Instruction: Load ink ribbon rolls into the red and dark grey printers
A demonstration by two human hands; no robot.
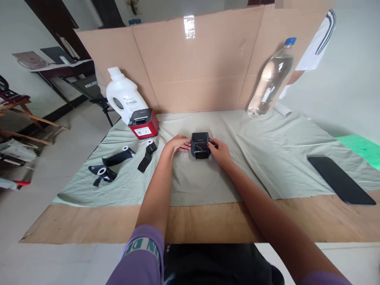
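A small black box-shaped device (pixel 200 145), like a mini printer, sits on the pale green cloth (pixel 267 158) in the middle of the table. My left hand (pixel 177 143) grips its left side with curled fingers. My right hand (pixel 220 151) holds its right side, fingers pressed against it. To the left lie three small rolls with black tape trailing from white cores (pixel 118 156), (pixel 101 173), (pixel 147 154). A red and black printer (pixel 143 123) stands further back on the left.
A white plastic jug (pixel 122 95) stands behind the red printer. A clear water bottle (pixel 271 79) leans at the back right against a cardboard screen (pixel 202 67). A black phone (pixel 340 179) lies at the right. Bare wooden table edge (pixel 89 225) runs along the front.
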